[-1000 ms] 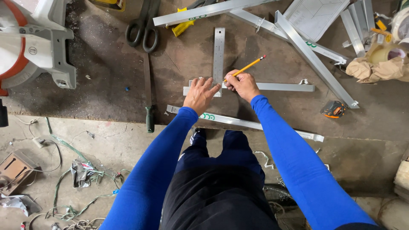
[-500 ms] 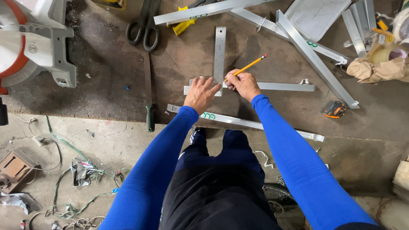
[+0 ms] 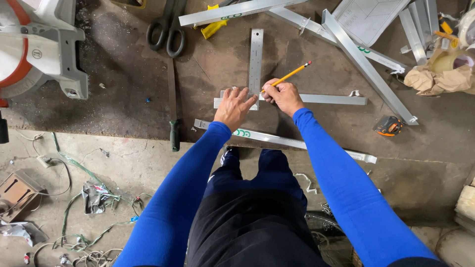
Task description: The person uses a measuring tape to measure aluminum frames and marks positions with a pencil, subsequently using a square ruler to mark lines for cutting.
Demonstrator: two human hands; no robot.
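Nearest, lower frame: dark trousers and two blue sleeves are reaching up toward the bench (image 3: 123, 99).
Front edge: a long aluminium strip (image 3: 297, 142) is lying slanted just below the hands.
Left hand (image 3: 236, 105): fingers are spreading flat, gripping nothing, pressing the steel square (image 3: 256, 59) onto the aluminium bar (image 3: 326, 99).
Right hand (image 3: 283, 96): fingers are closing around a yellow pencil (image 3: 289, 75), its tip touching the square's edge, just right of the left fingertips.
Axes: the bar is running left to right; the square's blade is pointing up the frame, crossing it.
Farther, upper frame: shears (image 3: 167, 27), loose aluminium profiles (image 3: 366, 64), and a mitre saw (image 3: 34, 49) at upper left.
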